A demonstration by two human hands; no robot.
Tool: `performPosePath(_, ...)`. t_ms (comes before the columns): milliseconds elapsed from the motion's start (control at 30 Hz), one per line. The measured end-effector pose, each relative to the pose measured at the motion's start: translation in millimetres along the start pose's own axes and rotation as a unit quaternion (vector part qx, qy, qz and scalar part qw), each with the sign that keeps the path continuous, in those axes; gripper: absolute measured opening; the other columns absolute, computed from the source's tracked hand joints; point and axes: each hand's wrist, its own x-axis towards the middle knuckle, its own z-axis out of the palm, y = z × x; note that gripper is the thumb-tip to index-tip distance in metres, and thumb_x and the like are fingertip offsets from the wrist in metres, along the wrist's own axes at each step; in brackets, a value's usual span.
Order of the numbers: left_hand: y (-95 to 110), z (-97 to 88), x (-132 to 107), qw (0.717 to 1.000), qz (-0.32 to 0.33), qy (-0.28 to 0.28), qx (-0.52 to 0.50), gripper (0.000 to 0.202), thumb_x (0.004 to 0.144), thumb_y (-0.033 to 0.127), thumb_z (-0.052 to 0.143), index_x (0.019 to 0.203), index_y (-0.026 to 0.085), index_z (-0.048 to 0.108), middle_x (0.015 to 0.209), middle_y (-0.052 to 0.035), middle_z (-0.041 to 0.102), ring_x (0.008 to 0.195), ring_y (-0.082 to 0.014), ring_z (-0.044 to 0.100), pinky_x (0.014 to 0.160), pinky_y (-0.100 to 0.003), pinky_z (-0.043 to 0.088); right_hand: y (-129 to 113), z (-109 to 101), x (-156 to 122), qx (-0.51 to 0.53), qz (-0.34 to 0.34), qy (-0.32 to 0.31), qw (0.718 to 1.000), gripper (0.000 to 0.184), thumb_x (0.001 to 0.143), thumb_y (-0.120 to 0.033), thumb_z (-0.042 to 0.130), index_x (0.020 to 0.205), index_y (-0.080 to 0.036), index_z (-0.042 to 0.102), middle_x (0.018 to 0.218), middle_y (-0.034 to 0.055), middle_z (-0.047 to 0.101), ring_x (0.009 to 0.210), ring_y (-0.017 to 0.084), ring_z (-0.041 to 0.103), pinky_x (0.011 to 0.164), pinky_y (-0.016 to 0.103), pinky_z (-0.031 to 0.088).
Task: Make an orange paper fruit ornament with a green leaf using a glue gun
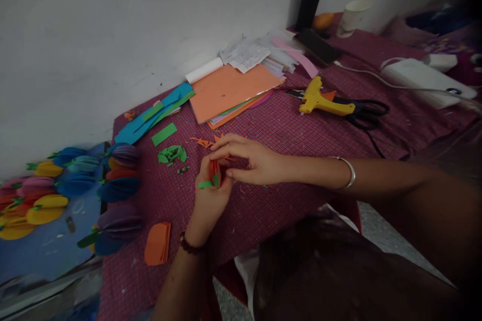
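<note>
My left hand is closed around a small folded orange paper piece with a green paper strip sticking out at its left. My right hand reaches in from the right with a silver bangle on the wrist. Its fingers pinch the top of the same orange piece. Both hands hover just above the maroon checked tablecloth. A stack of cut orange paper shapes lies near my left forearm.
Green paper scraps and orange offcuts lie just beyond the hands. Further back are coloured paper sheets, a yellow glue gun, black scissors, a white power strip and a paper cup. Finished paper fruits sit left.
</note>
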Motion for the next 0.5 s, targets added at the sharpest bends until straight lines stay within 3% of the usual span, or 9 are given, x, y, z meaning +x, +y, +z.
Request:
performPosePath(267,0,-0.7,-2,0.998,-0.036,0.037,-0.03,0.035,0.074,0.014,0.066,0.104,0.024,0.052,0.085,0.002,0.064,0.075,-0.0141,0.063,0.071,-0.028,0.051,-2,0,0,-0.005,-0.024,0.02,0.999,0.034,0.084,-0.007,0.054,0.116,-0.015,0.058,0.12,0.0143,0.06,0.119,0.019,0.055,0.102,0.04,0.046)
performPosePath(433,7,-4.6,1,0.997,-0.048,0.058,-0.009,0.031,0.068,0.014,0.069,0.093,0.023,0.053,0.086,0.0026,0.06,0.075,-0.0134,0.058,0.07,-0.026,0.048,-2,0,3,0.003,-0.013,0.038,0.999,0.007,0.082,-0.016,0.061,0.088,-0.016,0.057,0.1,0.0101,0.062,0.102,0.02,0.058,0.091,0.039,0.048)
performPosePath(500,9,-5.4,3,0.995,-0.066,0.07,-0.002,0.031,0.065,0.013,0.071,0.088,0.022,0.052,0.081,0.004,0.057,0.07,-0.0122,0.055,0.067,-0.025,0.046,-3,0,3,0.006,0.016,0.027,0.999,0.008,0.083,-0.02,0.062,0.08,-0.017,0.055,0.089,0.0067,0.061,0.088,0.018,0.057,0.081,0.035,0.048)
